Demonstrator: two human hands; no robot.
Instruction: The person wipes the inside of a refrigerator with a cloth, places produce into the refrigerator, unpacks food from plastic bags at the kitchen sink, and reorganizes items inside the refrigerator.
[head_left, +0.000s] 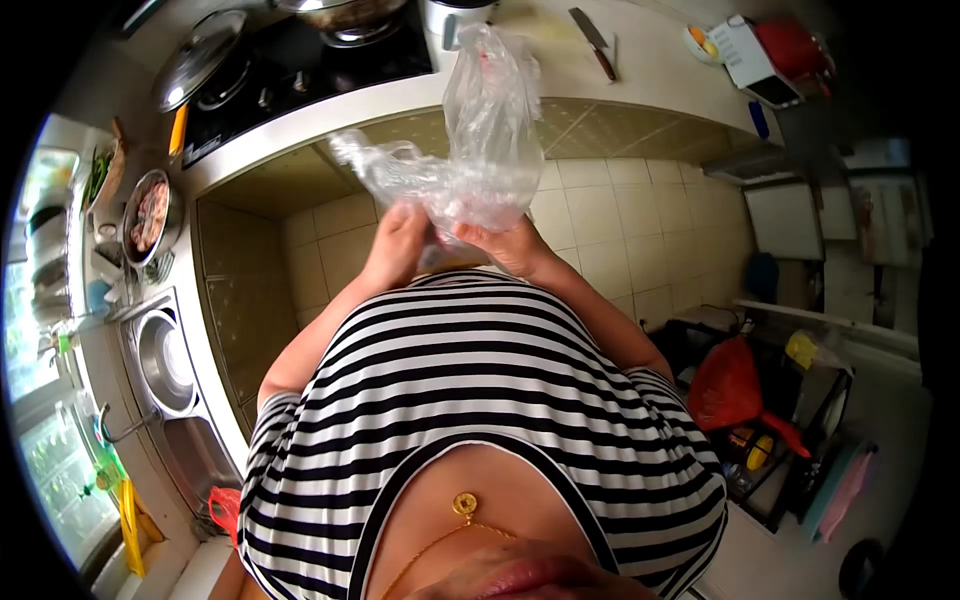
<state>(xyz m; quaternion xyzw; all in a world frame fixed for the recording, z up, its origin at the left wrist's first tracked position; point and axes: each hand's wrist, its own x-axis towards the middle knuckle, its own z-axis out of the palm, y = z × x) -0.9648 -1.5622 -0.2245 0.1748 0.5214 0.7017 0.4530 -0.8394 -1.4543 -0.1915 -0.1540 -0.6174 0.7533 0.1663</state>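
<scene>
Crumpled clear plastic bags (pixel 490 130) hang in front of my striped shirt, held up between both hands. My left hand (pixel 397 245) closes on the lower left of the plastic, its fingers curled in. From the other side my right hand (pixel 510 245) grips the bottom of the same plastic, thumb pointing inward. The bag's upper end reaches over the counter edge, and one loose end sticks out to the left. Something reddish shows low between the hands, too covered to make out.
A black stove (pixel 300 90) carries a lidded pan (pixel 205 60). A knife (pixel 595 45) lies on the counter (pixel 660 60). To the left are a bowl of meat (pixel 150 215) and a sink (pixel 165 360). A rack with a red bag (pixel 728 385) stands at right.
</scene>
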